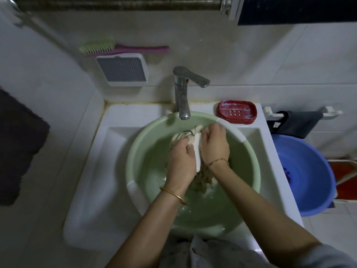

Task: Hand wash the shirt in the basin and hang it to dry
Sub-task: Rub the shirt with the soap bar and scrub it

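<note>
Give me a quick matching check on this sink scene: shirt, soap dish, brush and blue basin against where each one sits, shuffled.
1 shirt
2 soap dish
3 brush
4 blue basin

A beside the sink, to its right
B on the sink's back ledge, right of the faucet
C in the green basin, gripped by the left hand and right hand
D on the white wall holder

Pairs: 1-C, 2-B, 3-D, 4-A

Basin: smooth pale green plastic, wet sheen. Shirt: soaked cream cloth, twisted and wrinkled. Tap: dull, spotted metal. Soap dish: glossy red plastic. Sink: glazed white.
</note>
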`<state>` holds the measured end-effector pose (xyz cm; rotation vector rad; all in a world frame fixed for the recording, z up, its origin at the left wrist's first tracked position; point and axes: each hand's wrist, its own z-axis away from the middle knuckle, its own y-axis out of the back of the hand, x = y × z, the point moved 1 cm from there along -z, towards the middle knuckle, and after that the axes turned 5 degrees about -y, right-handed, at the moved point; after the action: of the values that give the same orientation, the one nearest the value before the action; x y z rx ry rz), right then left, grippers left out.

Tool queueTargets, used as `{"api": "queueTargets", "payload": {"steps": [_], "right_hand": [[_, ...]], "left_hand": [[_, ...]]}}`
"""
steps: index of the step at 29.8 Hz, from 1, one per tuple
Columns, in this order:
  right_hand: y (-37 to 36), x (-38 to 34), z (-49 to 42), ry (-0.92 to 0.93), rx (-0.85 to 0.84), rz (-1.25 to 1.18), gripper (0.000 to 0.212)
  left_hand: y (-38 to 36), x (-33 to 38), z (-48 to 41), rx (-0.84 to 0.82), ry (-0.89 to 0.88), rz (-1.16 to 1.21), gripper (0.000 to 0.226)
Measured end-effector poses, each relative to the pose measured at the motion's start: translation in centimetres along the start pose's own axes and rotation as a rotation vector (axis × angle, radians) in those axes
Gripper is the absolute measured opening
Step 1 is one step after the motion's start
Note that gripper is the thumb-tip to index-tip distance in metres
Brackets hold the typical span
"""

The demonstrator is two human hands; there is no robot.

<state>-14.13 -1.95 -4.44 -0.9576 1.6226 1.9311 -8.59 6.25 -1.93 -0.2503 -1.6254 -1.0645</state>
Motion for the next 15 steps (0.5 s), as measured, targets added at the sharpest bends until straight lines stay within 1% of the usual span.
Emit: {"api": "queueTargets", "payload": {"steps": [3, 4, 5, 6, 8, 9, 10, 13, 14, 15], "right_hand": [[-0.1, -1.0, 4.6, 0.246, -0.028, -0.046, 0.018], [0.0, -0.9, 4.9, 0.273, -0.031, -0.041, 0.018], [0.0, -0.7, 4.1, 0.249, -0.022, -0.033, 0.016], [-0.1, -0.6, 2.6, 0.181, -0.011, -0.031, 0.015], [0.0, -0.5, -0.2, -0.044, -0.01, -0.03, 0.016], [-0.1, -0.4, -0.8, -0.105, -0.007, -0.029, 0.017], [-0.2, -0.5, -0.3, -0.087, -0.008, -0.029, 0.017], [-0.8, -1.1, 4.0, 0.178, -0.07, -0.066, 0.014], [-0.8, -0.8, 4.6, 0.222, -0.079, -0.068, 0.015], [-0.7, -0.6, 4.0, 0.206, -0.064, -0.05, 0.015]], "left_hand": [[0.4, 0.1, -0.7, 0.04, 0.018, 0.053, 0.028], [0.6, 0.1, -0.7, 0.032, 0.016, 0.059, 0.028], [0.6, 0.1, -0.6, 0.026, -0.001, 0.046, 0.027], [0.4, 0.2, -0.5, 0.021, -0.026, 0.017, 0.026], [0.0, -0.1, -0.1, 0.011, -0.049, -0.038, 0.026], [-0.3, -0.2, -0.1, 0.014, -0.048, -0.045, 0.027], [-0.3, -0.1, -0.1, 0.023, -0.047, -0.038, 0.027], [0.4, -0.5, -1.0, 0.056, 0.012, 0.048, 0.026], [0.6, -0.5, -1.1, 0.05, 0.019, 0.053, 0.026], [0.7, -0.5, -1.0, 0.035, 0.01, 0.038, 0.025]]}}
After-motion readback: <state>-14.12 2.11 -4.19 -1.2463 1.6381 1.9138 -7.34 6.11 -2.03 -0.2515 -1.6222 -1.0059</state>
